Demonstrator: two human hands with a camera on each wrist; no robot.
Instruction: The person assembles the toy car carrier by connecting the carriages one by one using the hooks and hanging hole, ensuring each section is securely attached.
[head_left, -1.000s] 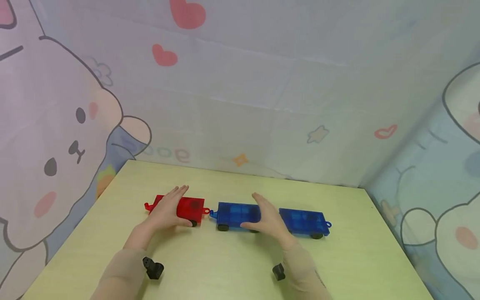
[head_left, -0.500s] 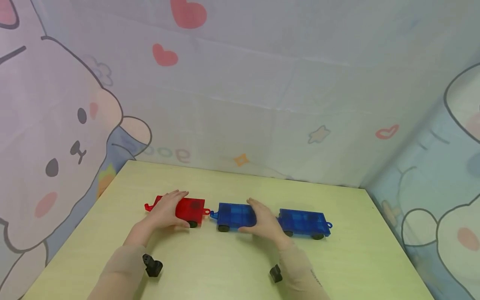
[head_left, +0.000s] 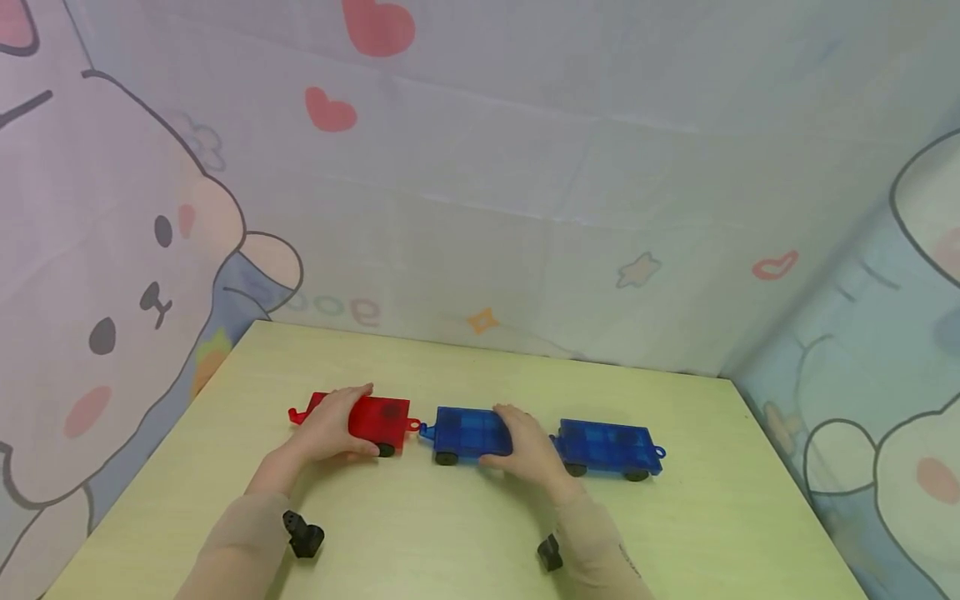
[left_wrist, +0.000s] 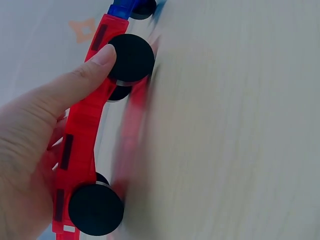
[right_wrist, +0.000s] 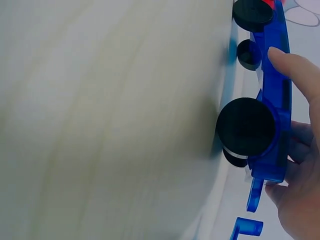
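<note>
I am looking down on the pale green wooden worktop [head_left: 465,533], where three flat translucent plastic wagons on black wheels are standing in a row toward its far edge. My left hand [head_left: 330,429] is curling thumb and fingers round the red wagon [head_left: 378,419] at the row's left end. My right hand [head_left: 528,446] is gripping the middle blue wagon [head_left: 467,431] the same way. The second blue wagon [head_left: 609,442] is sitting just right of it, untouched. I judge that keeping both held wagons flat on their wheels and in line is what matters as their hooks are meeting. No containers are showing.
</note>
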